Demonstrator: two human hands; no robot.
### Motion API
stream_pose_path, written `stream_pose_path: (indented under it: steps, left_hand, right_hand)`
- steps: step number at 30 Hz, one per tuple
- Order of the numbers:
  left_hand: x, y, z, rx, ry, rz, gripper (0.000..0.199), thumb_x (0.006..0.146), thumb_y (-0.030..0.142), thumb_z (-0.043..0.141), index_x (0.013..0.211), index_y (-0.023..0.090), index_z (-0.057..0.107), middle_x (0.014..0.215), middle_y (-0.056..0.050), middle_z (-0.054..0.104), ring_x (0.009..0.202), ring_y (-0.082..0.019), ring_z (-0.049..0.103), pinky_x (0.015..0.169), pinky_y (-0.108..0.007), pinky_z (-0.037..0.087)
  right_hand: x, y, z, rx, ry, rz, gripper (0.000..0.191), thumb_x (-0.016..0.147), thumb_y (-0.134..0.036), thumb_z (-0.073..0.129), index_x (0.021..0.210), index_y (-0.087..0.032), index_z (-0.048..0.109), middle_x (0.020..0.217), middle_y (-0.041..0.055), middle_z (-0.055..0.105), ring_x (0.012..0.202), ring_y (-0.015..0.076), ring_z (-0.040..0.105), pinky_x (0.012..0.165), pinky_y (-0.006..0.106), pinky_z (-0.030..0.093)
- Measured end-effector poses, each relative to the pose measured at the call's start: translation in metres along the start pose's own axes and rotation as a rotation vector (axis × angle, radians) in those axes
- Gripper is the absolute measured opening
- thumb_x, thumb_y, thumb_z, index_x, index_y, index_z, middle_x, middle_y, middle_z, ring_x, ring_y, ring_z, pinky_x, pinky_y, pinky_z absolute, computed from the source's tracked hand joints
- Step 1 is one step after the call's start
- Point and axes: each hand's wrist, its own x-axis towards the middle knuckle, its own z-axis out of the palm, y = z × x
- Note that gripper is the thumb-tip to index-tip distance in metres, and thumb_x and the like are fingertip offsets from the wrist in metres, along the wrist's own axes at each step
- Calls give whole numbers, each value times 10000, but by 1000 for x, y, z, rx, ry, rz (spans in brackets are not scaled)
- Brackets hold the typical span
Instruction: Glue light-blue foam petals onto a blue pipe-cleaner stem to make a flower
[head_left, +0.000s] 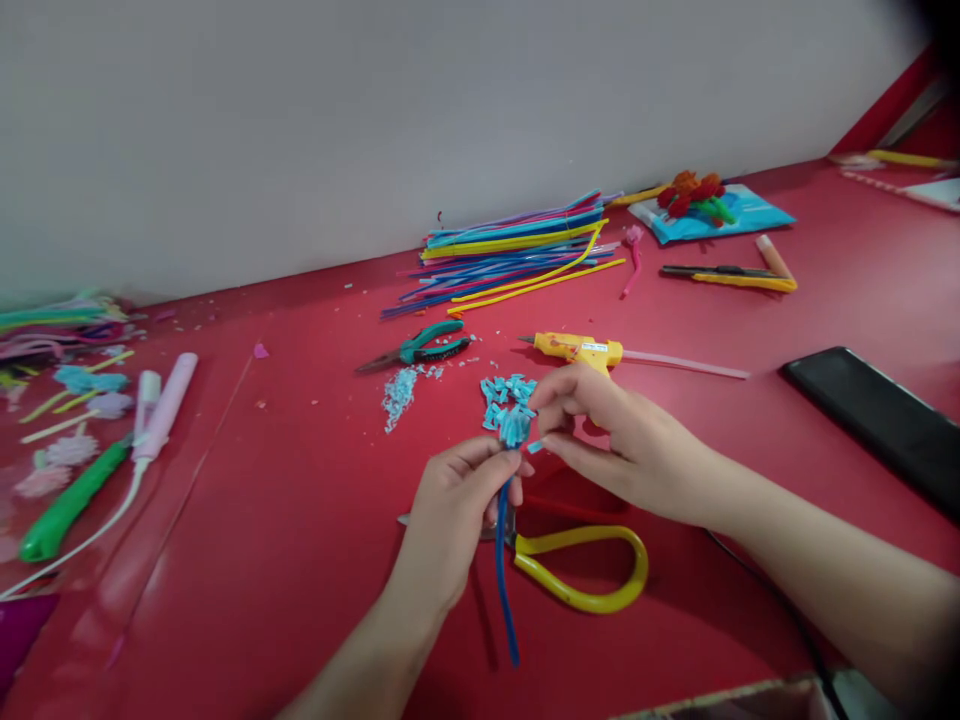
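My left hand [469, 485] pinches a dark blue stem [504, 570] just under its light blue flower head [514, 427]; the stem hangs down toward the table's front. Close on the right, my right hand [581, 425] holds a small light blue piece [535, 447] between thumb and finger, beside the flower head. A pile of light blue pieces [496, 392] lies just behind the flower. Scissors with yellow handles [637, 565] rest under my hands, their blades partly hidden. A yellow glue gun [577, 348] with a clear stick lies behind my right hand.
Teal pliers [420, 348] and blue scraps [400, 395] lie behind left. Bundled pipe cleaners [510, 240] run along the wall. At right are a black phone [877, 420] and a cutter [720, 273]. A pink tool [169, 405] and a green-handled tool [75, 500] sit at left.
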Motion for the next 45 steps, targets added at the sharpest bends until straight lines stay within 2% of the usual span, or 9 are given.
stream_pose_path:
  steps: [7,11,15,20,45]
  left_hand:
    - [0,-1,-1,94,-38,-5,204,776,310,587,655,155,637,508,39,501,415,-43,319,418,-186,230]
    - [-1,-1,1,11,-66,-16,192,774,290,585,659,149,647,503,34,514,427,-40,316,420,-179,214]
    - [-1,-1,2,-100,-73,-41,182,784,287,573,688,152,649,521,22,543,441,-43,329,428,-176,219]
    - [-1,-2,1,-164,-59,-22,179,778,286,592,655,157,617,523,21,560,432,-41,322,427,-178,227]
    - [-2,-3,1,-81,-60,17,256,803,326,576,610,157,566,547,21,515,458,-56,326,454,-207,234]
  right_hand:
    - [0,4,0,-167,10,-88,292,792,-59,505,1037,-203,440,816,-3,575,742,108,553,680,215,443]
    - [1,5,3,-219,77,-109,212,808,-125,540,998,-191,471,804,2,575,710,106,545,638,207,443]
    - [1,5,6,-376,198,-224,104,834,-218,548,924,-172,527,784,24,586,696,131,519,661,255,435]
    - [0,7,11,-547,230,-332,124,836,-227,546,905,-132,583,735,50,587,689,167,496,669,308,422]
    - [-2,7,17,-544,254,-321,151,826,-198,543,947,-115,579,763,52,609,713,160,530,688,295,430]
